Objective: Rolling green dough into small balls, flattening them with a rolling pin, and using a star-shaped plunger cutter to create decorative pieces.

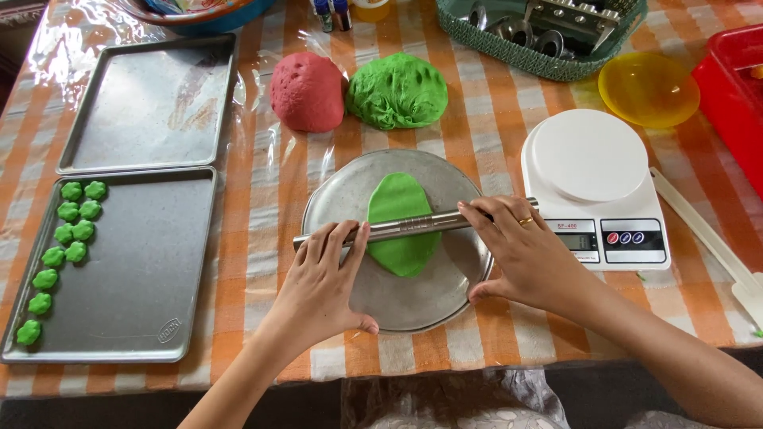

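**Rolling step in hand: green dough on the round tray**

While both hands bear on the steel rolling pin (413, 225), I judge the flattening of the green dough sheet (403, 224) to be under way. My left hand (330, 270) lies with fingers spread flat over the pin's left end; my right hand (520, 250) presses fingers on its right end, thumb resting at the rim of the round metal tray (334, 199). Neither hand is clenched.

The sheet is oval, lying at the tray's centre under the pin. I judge the next pass calls for even pressure along the oval's length.

Edges: bare tray remains left and right of the sheet. The kitchen scale (594, 187) stands just beside the right hand. 2 dough balls, red (306, 91) and green (397, 90), sit beyond the tray. The near baking sheet (135, 270) holds 10 green cut shapes (63, 254) along its left side.
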